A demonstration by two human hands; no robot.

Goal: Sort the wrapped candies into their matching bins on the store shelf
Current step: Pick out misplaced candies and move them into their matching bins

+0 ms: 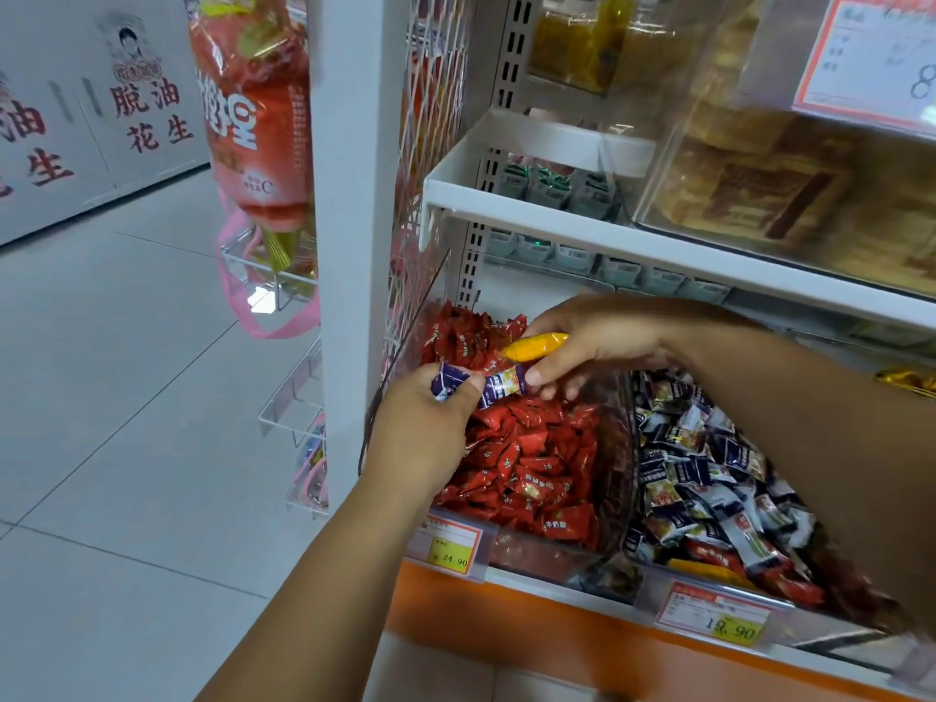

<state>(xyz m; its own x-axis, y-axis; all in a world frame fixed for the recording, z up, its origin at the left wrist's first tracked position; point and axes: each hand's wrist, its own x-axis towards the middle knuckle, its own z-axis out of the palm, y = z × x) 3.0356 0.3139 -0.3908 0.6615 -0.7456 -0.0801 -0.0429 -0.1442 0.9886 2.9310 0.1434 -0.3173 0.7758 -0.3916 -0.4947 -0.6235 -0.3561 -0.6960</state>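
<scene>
We see bright even light, price sign (871, 53) blurred at one o'clock, shelf post (354, 195) bowed at eleven o'clock

Single view: head cam, wide-angle, worn on the person's head, facing fwd and tilted down. Landmark is the red-candy bin (532, 463), a bit below frame centre and near the lens; some wrapper print on it is readable. Left forearm (324, 575) comes in from the bottom edge and right forearm (810, 423) from the right edge, both reaching twd that bin. Dark-candy bin (709, 473) sits just right of it, white shelf board (608, 235) above it, floor tiles (126, 397) off to its left. Straight lines bow twd the frame edges.
</scene>
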